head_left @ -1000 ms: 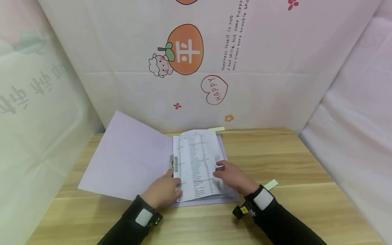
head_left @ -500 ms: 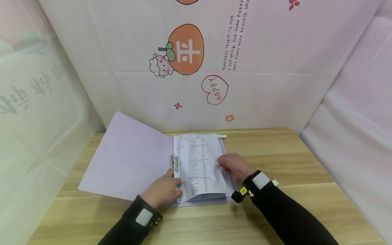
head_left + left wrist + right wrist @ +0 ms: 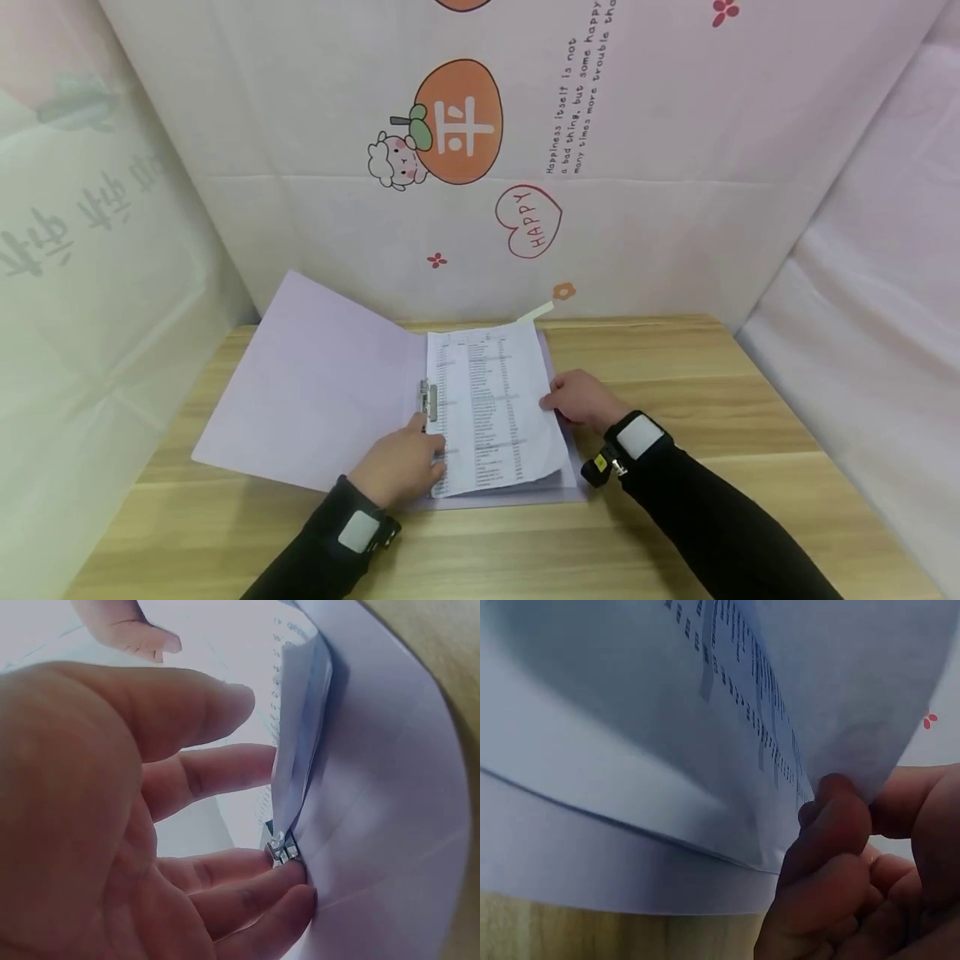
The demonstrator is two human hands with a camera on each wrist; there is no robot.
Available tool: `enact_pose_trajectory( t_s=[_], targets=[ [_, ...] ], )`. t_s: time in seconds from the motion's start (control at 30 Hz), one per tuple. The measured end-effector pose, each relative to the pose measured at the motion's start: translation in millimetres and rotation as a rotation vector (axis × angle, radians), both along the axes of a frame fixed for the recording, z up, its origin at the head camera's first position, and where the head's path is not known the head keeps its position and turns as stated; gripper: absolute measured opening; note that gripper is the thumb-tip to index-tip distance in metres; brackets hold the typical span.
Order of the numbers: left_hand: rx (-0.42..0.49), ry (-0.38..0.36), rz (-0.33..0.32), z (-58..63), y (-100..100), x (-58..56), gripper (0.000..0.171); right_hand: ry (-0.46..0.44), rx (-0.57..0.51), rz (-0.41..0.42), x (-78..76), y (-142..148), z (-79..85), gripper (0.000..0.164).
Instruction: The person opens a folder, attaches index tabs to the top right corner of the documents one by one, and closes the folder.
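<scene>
A lilac folder (image 3: 315,383) lies open on the wooden table, its cover to the left. Printed sheets (image 3: 491,408) rest on its right half, their left edge at a metal clip (image 3: 428,400). My left hand (image 3: 401,467) reaches over that edge; its fingertips touch the clip in the left wrist view, thumb apart from the paper. My right hand (image 3: 588,402) pinches the top sheet (image 3: 855,682) by its right edge between thumb and fingers. In the right wrist view this sheet is lifted, and another printed page shows beneath.
A pale narrow strip (image 3: 536,312) sticks out past the papers' upper right corner. The wooden table (image 3: 675,383) extends on both sides of the folder. Printed cloth (image 3: 637,242) hangs behind the table, with more cloth at left and right.
My right hand has shifted slightly right to the sheet's edge. The bunched top sheet has spread flatter, and the pale strip near my right wrist is out of sight. My left hand stays put.
</scene>
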State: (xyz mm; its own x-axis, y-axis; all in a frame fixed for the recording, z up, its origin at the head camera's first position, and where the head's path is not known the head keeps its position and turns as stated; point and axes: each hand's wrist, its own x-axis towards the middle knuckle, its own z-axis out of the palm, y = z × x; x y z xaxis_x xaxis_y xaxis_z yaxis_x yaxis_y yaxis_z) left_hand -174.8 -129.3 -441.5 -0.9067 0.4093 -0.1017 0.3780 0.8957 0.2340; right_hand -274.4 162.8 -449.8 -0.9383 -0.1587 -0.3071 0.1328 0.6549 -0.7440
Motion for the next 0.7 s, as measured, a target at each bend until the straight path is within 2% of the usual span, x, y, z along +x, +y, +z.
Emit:
enact_pose_trajectory(
  t_s=[0.07,0.1,0.17,0.27,0.37,0.43,0.5,0.6,0.7],
  targets=[
    [0.000,-0.003,0.004,-0.2,1,-0.6,0.035,0.022,-0.061,0.003,0.6,-1,-2.5,0.011],
    [-0.001,-0.007,0.006,-0.7,1,-1.0,0.040,0.012,-0.126,-0.001,1.0,-1,-3.6,0.011],
    [-0.002,-0.010,0.016,-2.6,2,-2.5,0.050,-0.038,-0.279,-0.003,2.2,-1,-5.2,0.026],
    [-0.012,0.006,0.031,-6.1,5,-5.2,0.059,-0.212,-0.542,-0.005,5.2,-1,-6.0,0.056],
    [-0.028,0.046,0.058,-5.9,9,-7.3,0.058,-0.360,-0.697,-0.009,7.9,-3,-5.9,0.074],
    [-0.038,0.066,0.065,-2.6,15,-10.0,0.058,-0.402,-0.748,-0.016,9.0,-5,-5.5,0.078],
    [-0.058,0.049,0.048,1.2,22,-15.7,0.060,-0.412,-0.766,-0.028,9.3,-6,-5.3,0.077],
    [-0.056,-0.019,0.006,3.0,31,-30.3,0.065,-0.410,-0.773,-0.029,9.0,-7,-5.2,0.074],
    [-0.036,-0.105,-0.005,-0.9,35,-45.6,0.068,-0.415,-0.783,-0.001,9.2,-9,-5.5,0.074]
  ],
)
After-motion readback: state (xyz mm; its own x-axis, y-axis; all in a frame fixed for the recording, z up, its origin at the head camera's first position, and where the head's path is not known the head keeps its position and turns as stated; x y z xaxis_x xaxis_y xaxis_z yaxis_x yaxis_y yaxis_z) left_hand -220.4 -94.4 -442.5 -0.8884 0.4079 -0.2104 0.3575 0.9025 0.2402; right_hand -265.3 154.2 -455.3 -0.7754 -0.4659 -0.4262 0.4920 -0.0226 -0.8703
